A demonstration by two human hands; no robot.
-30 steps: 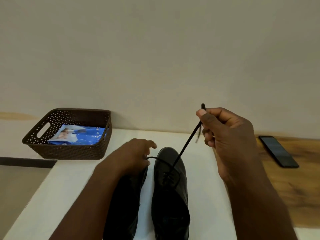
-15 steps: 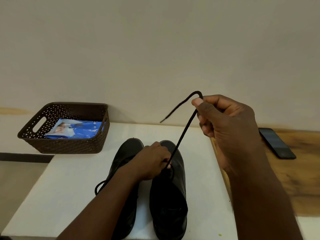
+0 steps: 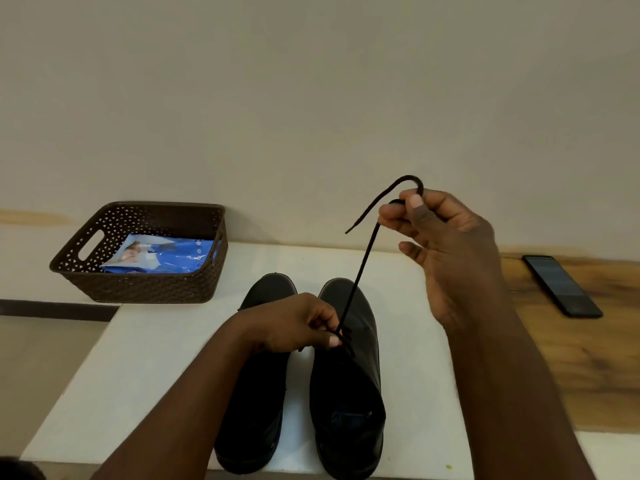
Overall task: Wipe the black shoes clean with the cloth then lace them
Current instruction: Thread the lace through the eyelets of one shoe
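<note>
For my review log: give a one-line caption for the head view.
Right hand pulls a black lace up from the right shoe while the left hand pinches it at the eyelets.

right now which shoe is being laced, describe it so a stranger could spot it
On the white table two black shoes stand side by side, toes to the wall. It is the right-hand shoe, the only one with a lace rising from it.

Shoes (image 3: 346, 375), basket (image 3: 145, 285) on table (image 3: 156, 358)

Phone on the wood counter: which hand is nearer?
Right. The right hand is raised, pinching the lace, left of the phone. The left hand is farther left, on the shoes.
</note>
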